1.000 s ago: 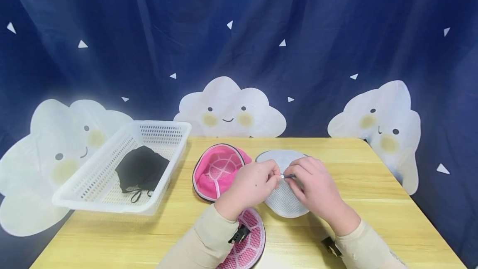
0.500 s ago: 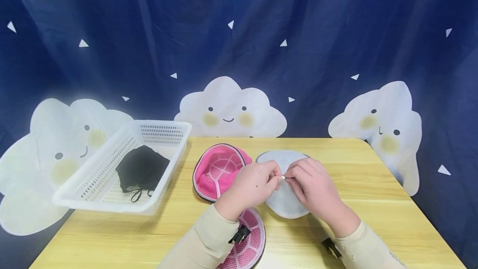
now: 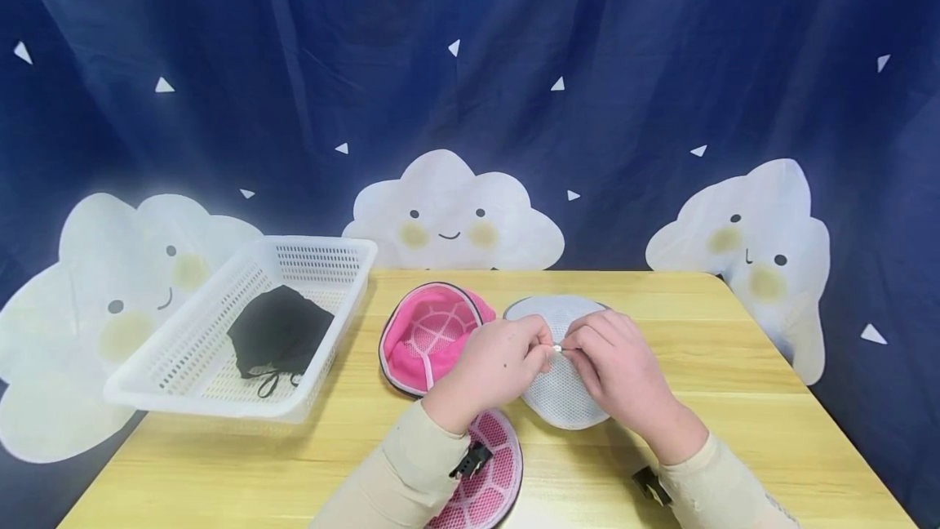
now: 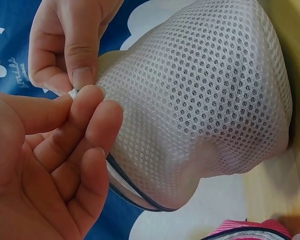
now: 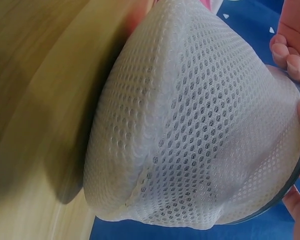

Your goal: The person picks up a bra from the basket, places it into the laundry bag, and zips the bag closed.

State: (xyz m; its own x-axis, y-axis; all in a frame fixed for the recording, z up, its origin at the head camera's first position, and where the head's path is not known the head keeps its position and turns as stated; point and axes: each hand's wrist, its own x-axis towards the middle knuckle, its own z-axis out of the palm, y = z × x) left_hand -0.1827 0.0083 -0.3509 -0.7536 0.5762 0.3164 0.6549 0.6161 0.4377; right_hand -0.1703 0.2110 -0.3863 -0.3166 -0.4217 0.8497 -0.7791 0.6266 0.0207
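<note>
A white mesh laundry bag (image 3: 561, 398) with a dark-edged zip stands on the table under both hands. My left hand (image 3: 507, 357) pinches a small white piece (image 4: 74, 93) at the bag's zip edge between thumb and forefinger; its other fingers are loosely bent. Opposite it, my right hand (image 3: 620, 362) pinches the same edge, its fingertips almost meeting the left ones. What exactly lies between the right fingertips is hidden. In the right wrist view, the bag's mesh side (image 5: 190, 115) bulges out and the dark zip rim (image 5: 287, 187) curves past the fingers.
Left of the hands lies an open pink mesh bag (image 3: 433, 325). A round pink mesh piece (image 3: 495, 480) sits partly under the left forearm. Farther left, a white plastic basket (image 3: 345, 300) holds a black cloth item (image 3: 279, 333) with thin straps. A blue curtain hangs behind the table (image 3: 734, 431).
The dark strip that showed between the fingertips a second ago is now mostly covered by the right fingers. Both hands otherwise stay in nearly the same place.
</note>
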